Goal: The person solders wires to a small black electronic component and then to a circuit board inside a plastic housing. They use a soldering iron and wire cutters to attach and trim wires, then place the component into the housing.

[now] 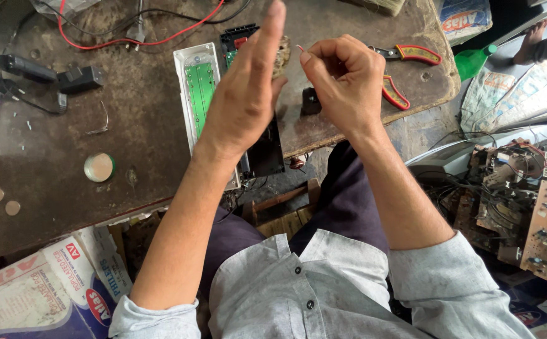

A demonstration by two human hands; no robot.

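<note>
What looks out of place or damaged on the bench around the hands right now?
The white casing lies opened, green board exposed, overhanging the table edge under the left hand. The right hand pinches a thin wire. Loose red wire trails across.

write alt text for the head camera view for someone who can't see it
Seen from above, a person's right hand pinches a thin wire end while the left hand is raised flat beside it. Below lie a worn brown workbench, an opened white device with a green circuit board and red-handled pliers.
</note>
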